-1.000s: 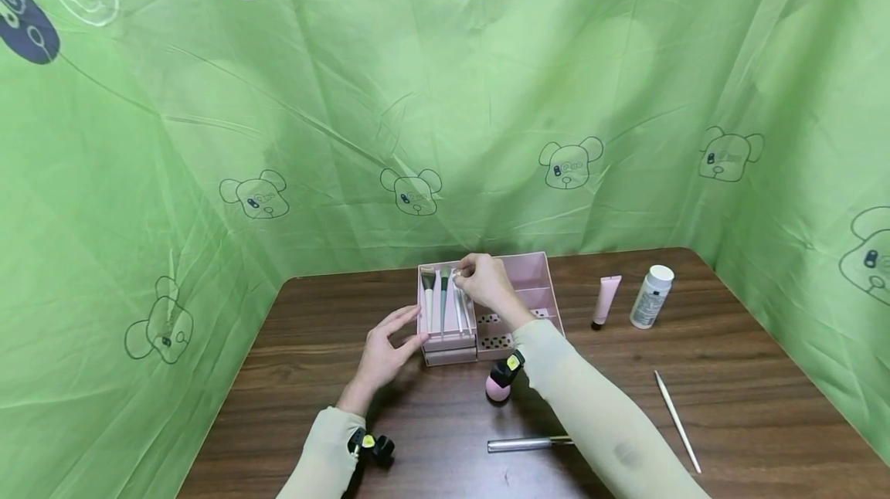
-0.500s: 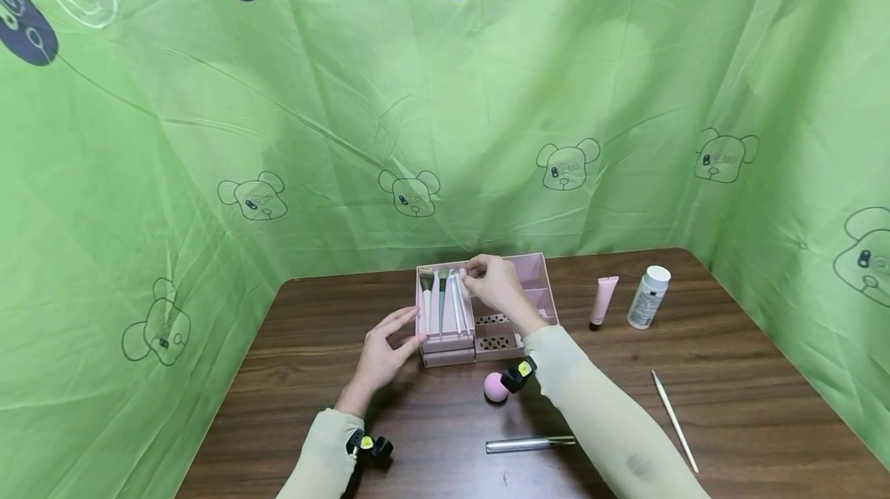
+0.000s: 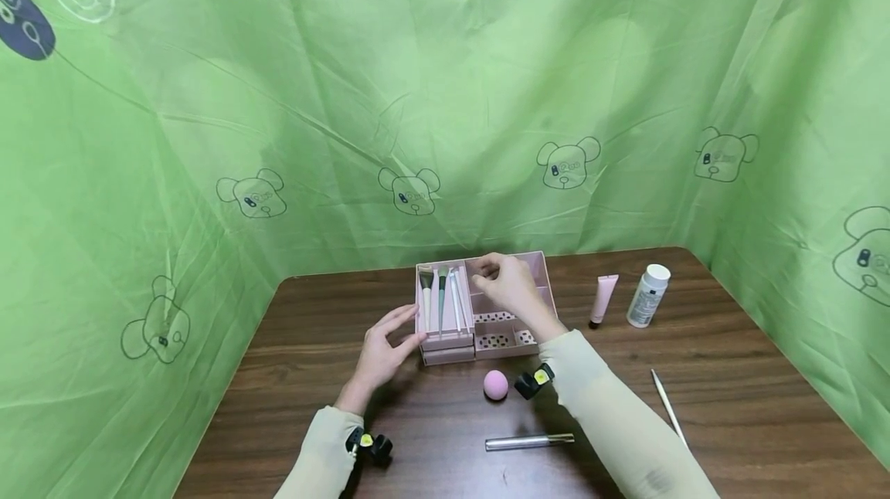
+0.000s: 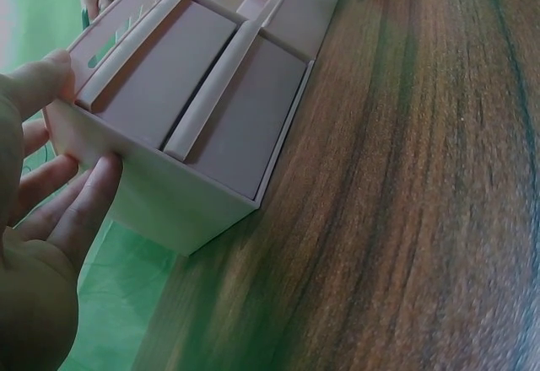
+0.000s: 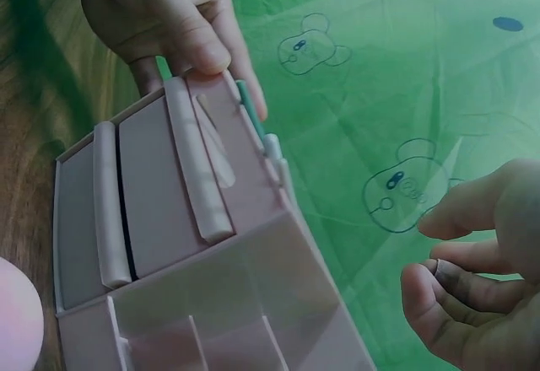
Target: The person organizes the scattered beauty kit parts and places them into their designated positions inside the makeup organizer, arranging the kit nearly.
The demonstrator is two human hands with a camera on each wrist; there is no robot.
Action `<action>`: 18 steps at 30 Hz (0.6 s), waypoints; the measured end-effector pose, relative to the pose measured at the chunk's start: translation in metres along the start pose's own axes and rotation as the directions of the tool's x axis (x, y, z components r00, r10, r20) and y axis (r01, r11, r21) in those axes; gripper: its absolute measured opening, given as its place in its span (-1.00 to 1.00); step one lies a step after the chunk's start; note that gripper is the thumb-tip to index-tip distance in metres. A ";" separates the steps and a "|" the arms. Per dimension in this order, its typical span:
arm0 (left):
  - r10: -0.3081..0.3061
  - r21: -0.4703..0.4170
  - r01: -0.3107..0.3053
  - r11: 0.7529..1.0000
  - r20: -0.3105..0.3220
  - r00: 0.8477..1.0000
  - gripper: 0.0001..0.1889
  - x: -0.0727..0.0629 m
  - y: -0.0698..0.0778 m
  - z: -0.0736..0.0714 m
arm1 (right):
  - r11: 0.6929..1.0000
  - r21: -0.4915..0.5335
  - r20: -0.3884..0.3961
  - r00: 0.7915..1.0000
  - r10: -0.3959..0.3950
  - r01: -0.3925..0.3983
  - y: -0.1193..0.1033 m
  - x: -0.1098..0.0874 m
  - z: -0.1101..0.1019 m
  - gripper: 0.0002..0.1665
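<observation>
Pink plastic for the organizer box point(image 3: 448, 354), set near the far edge of the tabletop point(image 3: 313, 375); clock hours counted around that box, as in the head view. In its 9 o'clock half, slim makeup brushes point(image 3: 442, 306), mostly pale-handled, one green. Between 8 and 9, the left hand point(image 3: 382, 348), spread around the box's corner, touching it with thumb and fingertips. Over the 1 to 2 o'clock part, the right hand point(image 3: 511, 284), loosely curled with thumb and forefinger apart, holding nothing; cannot make out the rear compartments beneath it. At 6 o'clock, a pink ball point(image 3: 496, 385), cut to a slice in both wrist views. Between 5 and 6, farther out, a silver tube point(image 3: 529, 442). At 4, a slim white stick point(image 3: 669, 407), lost at its near end under the right sleeve point(image 3: 612, 422). At 3, a black-capped pink squeeze tube point(image 3: 603, 300), then a white bottle point(image 3: 647, 304) with dark label print, too small to read. Likewise unreadable: lettering inside bear faces on the green curtain point(image 3: 334, 82), with purple figures cut off along the top edge.
</observation>
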State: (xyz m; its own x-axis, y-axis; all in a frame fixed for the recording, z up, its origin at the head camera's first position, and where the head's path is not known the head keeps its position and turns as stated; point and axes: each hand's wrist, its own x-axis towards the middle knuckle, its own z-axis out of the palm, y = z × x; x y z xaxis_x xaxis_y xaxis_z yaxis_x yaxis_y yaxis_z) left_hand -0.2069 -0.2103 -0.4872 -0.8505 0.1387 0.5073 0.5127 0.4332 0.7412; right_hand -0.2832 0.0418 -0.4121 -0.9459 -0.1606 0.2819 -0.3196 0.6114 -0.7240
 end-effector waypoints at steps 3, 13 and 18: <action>-0.010 -0.012 0.010 1.000 -0.003 1.000 -0.50 0.000 0.000 0.001 | 1.000 -0.001 -0.010 1.000 -0.018 0.018 0.000 -0.004 -0.008 -0.71; -0.001 -0.001 0.001 1.000 -0.001 1.000 -0.50 0.000 0.003 -0.001 | 0.996 -0.010 -0.062 0.994 -0.092 0.091 0.005 -0.022 -0.034 -0.72; -0.019 -0.012 0.019 1.000 0.012 1.000 -0.50 0.000 0.005 0.000 | 0.996 -0.018 -0.081 0.993 -0.087 0.085 0.011 -0.033 -0.045 -0.75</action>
State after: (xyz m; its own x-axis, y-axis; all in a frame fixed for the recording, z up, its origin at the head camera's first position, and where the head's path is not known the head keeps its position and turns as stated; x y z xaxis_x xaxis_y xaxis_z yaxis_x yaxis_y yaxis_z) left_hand -0.2049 -0.2082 -0.4835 -0.8615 0.1408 0.4879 0.4976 0.4255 0.7559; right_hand -0.2527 0.0890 -0.4012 -0.9071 -0.1500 0.3934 -0.3982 0.6092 -0.6858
